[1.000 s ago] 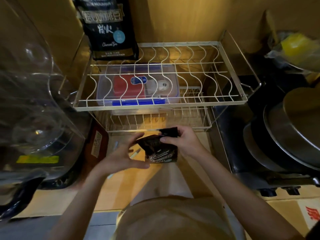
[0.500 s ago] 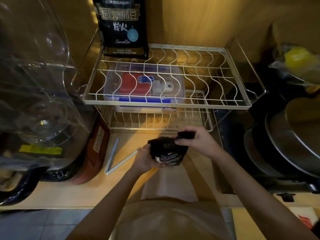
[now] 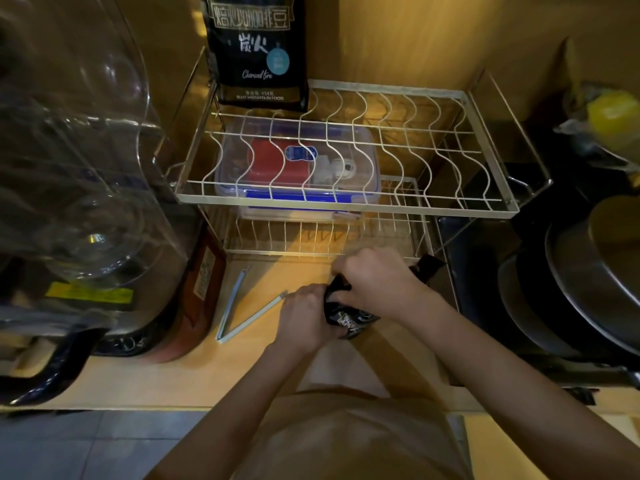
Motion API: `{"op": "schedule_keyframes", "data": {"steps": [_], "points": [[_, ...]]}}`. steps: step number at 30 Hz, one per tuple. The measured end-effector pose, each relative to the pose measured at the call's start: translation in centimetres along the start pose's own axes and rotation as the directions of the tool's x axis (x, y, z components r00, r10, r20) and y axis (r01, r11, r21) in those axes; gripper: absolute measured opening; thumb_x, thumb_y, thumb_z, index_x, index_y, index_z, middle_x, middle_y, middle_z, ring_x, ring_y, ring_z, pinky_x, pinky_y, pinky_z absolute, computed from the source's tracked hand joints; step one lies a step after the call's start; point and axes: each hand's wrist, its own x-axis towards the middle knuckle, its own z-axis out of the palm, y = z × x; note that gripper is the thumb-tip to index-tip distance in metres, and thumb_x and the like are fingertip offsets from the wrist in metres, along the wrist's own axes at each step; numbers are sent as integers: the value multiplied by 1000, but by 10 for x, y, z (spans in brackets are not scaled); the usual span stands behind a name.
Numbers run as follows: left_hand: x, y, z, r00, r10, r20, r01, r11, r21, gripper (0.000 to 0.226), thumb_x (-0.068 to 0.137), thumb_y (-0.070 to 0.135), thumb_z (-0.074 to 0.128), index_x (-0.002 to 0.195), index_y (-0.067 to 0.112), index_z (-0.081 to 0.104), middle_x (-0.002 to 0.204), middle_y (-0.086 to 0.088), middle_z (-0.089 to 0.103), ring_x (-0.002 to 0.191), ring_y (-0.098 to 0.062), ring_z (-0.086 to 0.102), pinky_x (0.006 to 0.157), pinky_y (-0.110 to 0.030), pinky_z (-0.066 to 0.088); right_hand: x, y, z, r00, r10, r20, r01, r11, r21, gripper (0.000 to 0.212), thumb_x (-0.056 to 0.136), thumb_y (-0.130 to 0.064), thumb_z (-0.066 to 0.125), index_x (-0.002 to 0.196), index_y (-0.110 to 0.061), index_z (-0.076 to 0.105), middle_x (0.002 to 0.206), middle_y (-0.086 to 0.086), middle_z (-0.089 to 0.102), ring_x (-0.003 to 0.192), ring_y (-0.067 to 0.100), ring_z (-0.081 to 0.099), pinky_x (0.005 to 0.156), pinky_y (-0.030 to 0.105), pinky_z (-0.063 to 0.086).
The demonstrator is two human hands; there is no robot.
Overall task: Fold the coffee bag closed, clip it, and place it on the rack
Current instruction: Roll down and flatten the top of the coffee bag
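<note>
A small black coffee bag with white print is held over the wooden counter in front of the wire rack. My left hand grips its left side. My right hand covers the top, and the bag's black top flap sticks out to the right of it. A long pale blue clip lies open in a V on the counter, just left of my left hand and not touched.
A large black coffee bag stands at the rack's back left. A clear lidded box sits on the lower shelf. A clear appliance stands left; dark pans lie right.
Both hands closed in on the small bag and pressed its top over toward the right. The left hand moved from open fingers to a grip on the bag's side.
</note>
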Motion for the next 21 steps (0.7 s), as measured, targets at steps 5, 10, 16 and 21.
{"op": "schedule_keyframes", "data": {"steps": [5, 10, 16, 21], "points": [[-2, 0, 3, 1000, 8, 30, -5, 995, -100, 64, 57, 28, 79, 113, 14, 52, 112, -9, 63, 101, -25, 59, 79, -35, 51, -5, 7, -3, 986, 140, 94, -132, 988, -79, 19, 89, -23, 49, 94, -8, 59, 88, 8, 62, 86, 28, 62, 62, 33, 41], [-2, 4, 11, 998, 59, 29, -55, 991, -120, 65, 59, 26, 79, 116, 14, 50, 115, -7, 60, 105, -23, 55, 80, -33, 50, 1, 9, -10, 957, 138, 256, -112, 987, -114, 18, 85, -11, 54, 102, -7, 56, 102, 11, 61, 93, 28, 61, 64, 32, 43], [-6, -3, 14, 996, 92, -4, -91, 978, -189, 64, 60, 23, 80, 117, 13, 51, 115, -9, 59, 105, -25, 55, 85, -34, 50, 8, 11, -16, 947, 63, 314, -38, 996, -85, 15, 86, -5, 51, 99, -3, 57, 106, 16, 60, 93, 30, 60, 66, 31, 43], [-7, -12, -1, 986, 137, 95, -93, 924, -370, 72, 59, 32, 72, 124, 12, 49, 120, -1, 55, 110, -10, 49, 91, -12, 39, 11, 9, -19, 958, -47, 282, 92, 985, -146, 16, 88, -5, 47, 98, -1, 58, 103, 16, 61, 93, 31, 61, 73, 36, 50]]}}
